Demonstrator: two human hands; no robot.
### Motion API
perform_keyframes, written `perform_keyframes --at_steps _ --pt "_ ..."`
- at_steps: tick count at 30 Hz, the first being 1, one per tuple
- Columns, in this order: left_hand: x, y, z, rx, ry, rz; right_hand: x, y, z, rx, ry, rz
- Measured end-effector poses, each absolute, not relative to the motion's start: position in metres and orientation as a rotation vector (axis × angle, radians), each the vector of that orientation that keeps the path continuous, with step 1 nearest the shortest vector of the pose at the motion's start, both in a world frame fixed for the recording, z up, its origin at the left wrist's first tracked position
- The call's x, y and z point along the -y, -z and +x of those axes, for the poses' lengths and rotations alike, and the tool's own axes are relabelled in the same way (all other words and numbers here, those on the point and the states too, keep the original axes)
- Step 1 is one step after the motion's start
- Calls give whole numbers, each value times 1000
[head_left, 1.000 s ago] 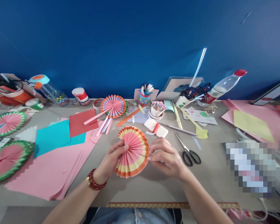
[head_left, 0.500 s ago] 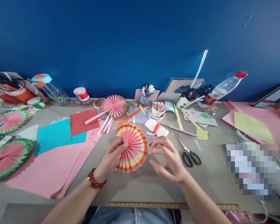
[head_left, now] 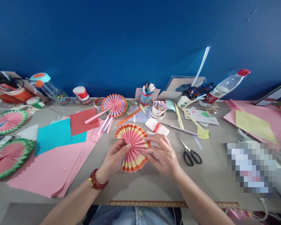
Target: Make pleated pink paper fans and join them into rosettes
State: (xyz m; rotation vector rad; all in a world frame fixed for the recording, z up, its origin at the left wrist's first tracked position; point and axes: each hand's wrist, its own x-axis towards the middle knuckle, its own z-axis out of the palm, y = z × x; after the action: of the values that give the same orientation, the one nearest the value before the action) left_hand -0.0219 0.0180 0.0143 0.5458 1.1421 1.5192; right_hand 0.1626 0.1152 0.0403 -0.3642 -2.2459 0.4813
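A pleated paper fan (head_left: 133,140), pink in the middle with a yellow band and an orange rim, is spread above the table. My left hand (head_left: 117,153) pinches it near the centre, where the pleats meet, with the thumb on top. At its right rim, my right hand (head_left: 162,153) has its fingers closed on the pleats; part of the grip is hidden. Black-handled scissors (head_left: 189,151) lie open to the right of my right hand. Just behind the fan rests a white packet with a red band (head_left: 157,127).
Finished round fans (head_left: 114,105) lie at the back and on the left. Pink sheets (head_left: 49,168) and blue paper (head_left: 53,134) cover the left side. A pen cup (head_left: 145,97), a paper-filled cup (head_left: 158,108) and a tilted bottle (head_left: 224,89) stand along the blue wall.
My right hand has moved left and closed on the fan's right rim, where before it hovered apart with spread fingers. The left hand keeps its hold, and the fan's shape has shifted slightly.
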Motion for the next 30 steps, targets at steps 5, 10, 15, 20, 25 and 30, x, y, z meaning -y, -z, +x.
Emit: perform_keyframes --at_steps 5,10,15,20,25,30 --pt "-18 -15 -23 -1132 -1469 598 -115 -42 164 2247 -383 -414" --pt "-17 -12 -25 -1109 -1459 567 -117 -44 164 2239 -421 -414" --pt "-18 -10 -27 -1051 -1490 493 -120 -47 166 2227 -466 -344" --pt "-19 -7 -28 -1042 -1495 437 -122 -46 169 2192 -534 -360" --pt "-18 -6 -27 -1042 -1483 478 -123 -46 170 2197 -507 -305" --pt "-18 -7 -26 -1052 -1470 503 -122 -44 171 2107 -613 -348"
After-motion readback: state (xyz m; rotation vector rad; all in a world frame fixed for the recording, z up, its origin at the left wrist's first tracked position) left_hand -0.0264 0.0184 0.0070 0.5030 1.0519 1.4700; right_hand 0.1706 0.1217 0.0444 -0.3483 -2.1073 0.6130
